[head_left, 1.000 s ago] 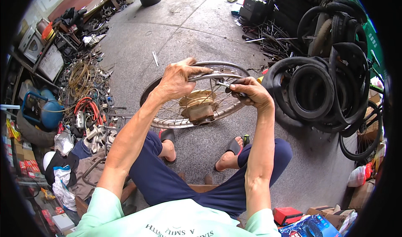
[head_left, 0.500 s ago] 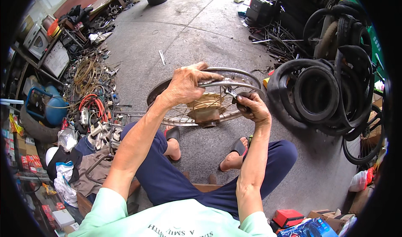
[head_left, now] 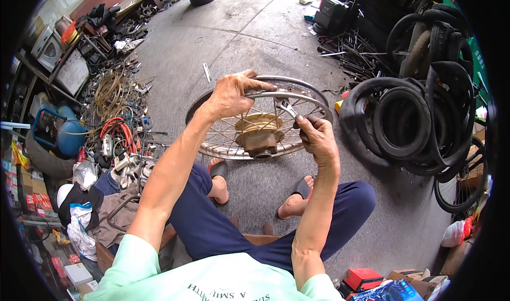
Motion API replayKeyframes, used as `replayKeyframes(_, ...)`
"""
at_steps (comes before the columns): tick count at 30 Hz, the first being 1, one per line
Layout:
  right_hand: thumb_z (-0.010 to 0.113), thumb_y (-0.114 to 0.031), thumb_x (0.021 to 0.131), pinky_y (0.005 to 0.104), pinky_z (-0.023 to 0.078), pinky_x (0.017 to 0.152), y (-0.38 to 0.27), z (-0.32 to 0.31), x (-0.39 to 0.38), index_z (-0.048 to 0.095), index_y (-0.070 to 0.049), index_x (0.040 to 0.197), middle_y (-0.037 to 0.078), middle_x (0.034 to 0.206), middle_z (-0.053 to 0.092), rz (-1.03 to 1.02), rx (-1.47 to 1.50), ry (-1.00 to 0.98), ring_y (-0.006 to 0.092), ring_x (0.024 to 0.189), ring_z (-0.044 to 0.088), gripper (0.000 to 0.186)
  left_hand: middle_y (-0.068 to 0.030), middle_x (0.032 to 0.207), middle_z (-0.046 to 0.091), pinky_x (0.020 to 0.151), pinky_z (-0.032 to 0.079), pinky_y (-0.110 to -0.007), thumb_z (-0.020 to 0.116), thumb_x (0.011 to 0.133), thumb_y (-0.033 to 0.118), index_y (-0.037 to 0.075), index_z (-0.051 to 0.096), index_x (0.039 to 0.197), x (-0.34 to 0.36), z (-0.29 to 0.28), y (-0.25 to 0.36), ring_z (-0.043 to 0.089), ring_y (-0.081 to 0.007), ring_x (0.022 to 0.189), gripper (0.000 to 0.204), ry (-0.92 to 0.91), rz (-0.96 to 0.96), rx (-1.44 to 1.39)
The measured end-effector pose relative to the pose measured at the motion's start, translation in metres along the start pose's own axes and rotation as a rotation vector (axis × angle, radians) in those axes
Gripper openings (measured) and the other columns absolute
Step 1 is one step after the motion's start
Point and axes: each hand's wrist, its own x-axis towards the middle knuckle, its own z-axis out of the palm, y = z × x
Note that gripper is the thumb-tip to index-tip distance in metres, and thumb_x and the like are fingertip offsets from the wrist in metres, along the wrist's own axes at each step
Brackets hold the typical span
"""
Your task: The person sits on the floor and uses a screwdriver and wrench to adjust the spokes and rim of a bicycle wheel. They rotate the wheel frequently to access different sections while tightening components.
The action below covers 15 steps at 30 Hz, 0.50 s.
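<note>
Your left grip clasps the spoked wheel's rim; your right grip pinches a wrench close beside that rim

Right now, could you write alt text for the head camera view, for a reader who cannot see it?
The left hand is on a spoked wheel, while the right hand holds a metal wrench near the rim. Black tires are piled at right; tangled cables lie at left.

L hand on spoked wheel, R hand w/ wrench nr rim.
</note>
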Motion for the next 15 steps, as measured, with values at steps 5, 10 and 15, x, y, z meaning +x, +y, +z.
replayKeyframes(5,0.068,-0.031,0.095,0.0234,0.024,0.041,0.008,0.027,-0.003,0.068,-0.004,0.082,-0.007,0.056,0.047,-0.134,-0.124,0.191,0.0032,0.044,0.034,0.03,-0.0091,0.111,0.067,0.083,0.048,-0.028,0.063,0.071,-0.005,0.03,0.074,0.116,0.007,-0.004,-0.001,0.063,-0.0173,0.096,0.058,-0.06,-0.107,-0.036)
replayKeyframes(10,0.071,-0.027,0.093,0.0204,0.021,0.039,-0.01,-0.028,0.022,0.069,-0.003,0.083,-0.01,0.057,0.045,-0.037,-0.041,-0.022,0.0001,0.043,0.031,0.026,-0.0145,0.128,0.062,0.086,0.048,-0.029,0.062,0.069,-0.007,0.031,0.074,0.118,0.006,-0.001,-0.007,0.063,-0.0196,0.104,0.062,-0.012,-0.026,-0.084)
replayKeyframes(15,0.069,-0.023,0.094,0.0186,0.019,0.037,0.016,-0.077,0.023,0.066,-0.002,0.085,-0.01,0.056,0.041,0.035,0.137,-0.076,-0.0011,0.043,0.029,0.023,-0.0036,0.105,0.063,0.077,0.048,-0.029,0.06,0.07,-0.009,0.026,0.074,0.117,0.009,-0.005,-0.002,0.059,-0.0121,0.087,0.06,-0.063,-0.105,-0.157)
